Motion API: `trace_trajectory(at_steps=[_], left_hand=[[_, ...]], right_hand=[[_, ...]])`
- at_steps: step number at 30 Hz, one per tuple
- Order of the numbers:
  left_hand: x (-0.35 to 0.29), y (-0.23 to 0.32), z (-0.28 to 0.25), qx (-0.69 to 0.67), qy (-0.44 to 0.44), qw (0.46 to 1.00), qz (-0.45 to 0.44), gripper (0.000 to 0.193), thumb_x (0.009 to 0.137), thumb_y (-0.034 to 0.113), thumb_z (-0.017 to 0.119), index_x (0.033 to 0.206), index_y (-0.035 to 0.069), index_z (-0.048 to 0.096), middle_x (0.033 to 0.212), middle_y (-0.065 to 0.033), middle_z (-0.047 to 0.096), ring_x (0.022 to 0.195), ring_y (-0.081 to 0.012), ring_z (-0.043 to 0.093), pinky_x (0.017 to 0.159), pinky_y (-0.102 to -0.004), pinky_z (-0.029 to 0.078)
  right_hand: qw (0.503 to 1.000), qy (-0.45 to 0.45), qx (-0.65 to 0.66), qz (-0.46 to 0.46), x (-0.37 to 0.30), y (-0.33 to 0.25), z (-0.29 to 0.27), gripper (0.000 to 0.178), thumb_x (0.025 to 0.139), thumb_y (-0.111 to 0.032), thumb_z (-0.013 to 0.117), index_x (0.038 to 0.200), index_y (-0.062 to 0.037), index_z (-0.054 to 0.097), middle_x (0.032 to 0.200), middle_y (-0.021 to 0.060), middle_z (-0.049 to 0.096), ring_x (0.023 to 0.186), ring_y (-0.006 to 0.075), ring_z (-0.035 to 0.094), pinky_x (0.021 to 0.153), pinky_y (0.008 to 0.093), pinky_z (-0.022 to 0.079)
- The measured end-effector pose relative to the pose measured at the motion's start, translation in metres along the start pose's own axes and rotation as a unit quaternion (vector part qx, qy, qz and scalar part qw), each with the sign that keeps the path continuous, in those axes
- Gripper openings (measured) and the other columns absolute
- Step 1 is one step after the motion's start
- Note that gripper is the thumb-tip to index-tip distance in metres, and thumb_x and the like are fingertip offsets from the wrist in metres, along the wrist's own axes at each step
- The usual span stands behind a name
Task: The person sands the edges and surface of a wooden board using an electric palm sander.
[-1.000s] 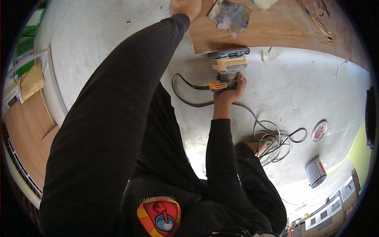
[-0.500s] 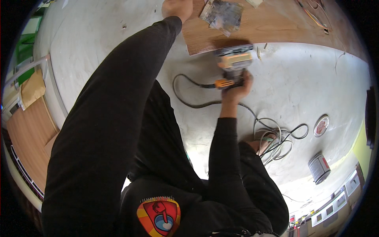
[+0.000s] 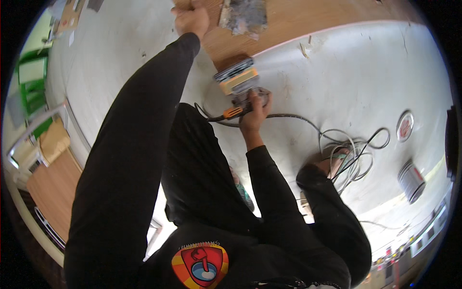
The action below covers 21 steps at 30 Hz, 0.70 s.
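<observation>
A yellow, grey and black power sander (image 3: 240,83) is in my right hand (image 3: 256,111), whose fingers wrap round its body. Its flat dark pad faces the near edge of a wood-grain board (image 3: 298,30), close to the board's left corner. Blur keeps me from telling whether pad and edge touch. At the far left side of the same board, my left hand (image 3: 191,20) is closed on the edge, fingers partly hidden. A clouded plastic packet (image 3: 244,17) lies on the board near that hand.
The sander's black cord (image 3: 293,116) runs right into a loose coil (image 3: 353,159) by my right foot (image 3: 334,161). Farther right are a round lid (image 3: 405,126) and a metal can (image 3: 411,182) on its side. A wooden panel (image 3: 55,192) and green chairs (image 3: 34,91) stand left.
My right hand and the sander have moved left along the board's near edge toward its corner, and the sander has tilted. The whole view has shifted; my left hand remains at the board's side.
</observation>
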<state>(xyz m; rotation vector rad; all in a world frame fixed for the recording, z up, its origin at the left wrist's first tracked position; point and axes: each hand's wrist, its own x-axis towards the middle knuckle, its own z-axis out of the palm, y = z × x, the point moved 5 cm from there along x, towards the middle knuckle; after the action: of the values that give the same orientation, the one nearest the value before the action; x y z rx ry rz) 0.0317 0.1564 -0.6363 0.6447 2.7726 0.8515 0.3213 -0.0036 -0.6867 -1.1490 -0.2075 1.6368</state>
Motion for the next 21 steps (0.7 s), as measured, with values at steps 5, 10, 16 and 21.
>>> trace_trajectory(at_steps=[5,10,16,21], left_hand=[[-0.004,0.001,-0.009,-0.006,0.001,1.000,0.008,0.084,0.094,0.052,0.052,0.135,-0.017,0.027,0.119,-0.0385,0.061,0.114,-0.0489,0.061,0.101,-0.0491,0.046],[-0.012,0.010,-0.010,-0.015,-0.011,1.000,-0.012,0.077,0.096,0.050,0.052,0.133,-0.014,0.030,0.118,-0.0392,0.061,0.112,-0.0497,0.061,0.096,-0.0511,0.050],[-0.023,0.016,-0.015,0.016,-0.027,0.999,-0.030,0.072,0.097,0.050,0.050,0.131,-0.011,0.031,0.122,-0.0388,0.057,0.112,-0.0496,0.061,0.095,-0.0513,0.051],[-0.013,0.014,-0.021,-0.038,-0.025,0.998,-0.037,0.075,0.097,0.052,0.048,0.132,-0.013,0.031,0.124,-0.0382,0.056,0.113,-0.0482,0.061,0.096,-0.0511,0.050]], right_hand=[[0.994,-0.031,-0.100,-0.040,0.014,-0.015,0.005,0.024,0.087,-0.009,0.071,0.105,-0.0041,0.055,0.092,0.0020,0.060,0.081,0.0111,0.054,0.075,0.0266,0.047],[0.994,-0.021,-0.070,-0.087,0.080,-0.088,-0.004,0.018,0.088,-0.008,0.067,0.102,-0.0018,0.056,0.091,0.0056,0.062,0.080,0.0142,0.061,0.072,0.0306,0.053],[0.997,-0.012,-0.047,-0.064,0.096,-0.113,-0.005,0.020,0.087,-0.009,0.069,0.099,0.0006,0.057,0.087,0.0071,0.062,0.075,0.0149,0.062,0.067,0.0307,0.054],[0.985,-0.031,-0.126,-0.113,0.045,-0.060,0.008,0.031,0.082,-0.012,0.078,0.101,-0.0011,0.056,0.087,0.0042,0.062,0.078,0.0120,0.059,0.070,0.0277,0.051]])
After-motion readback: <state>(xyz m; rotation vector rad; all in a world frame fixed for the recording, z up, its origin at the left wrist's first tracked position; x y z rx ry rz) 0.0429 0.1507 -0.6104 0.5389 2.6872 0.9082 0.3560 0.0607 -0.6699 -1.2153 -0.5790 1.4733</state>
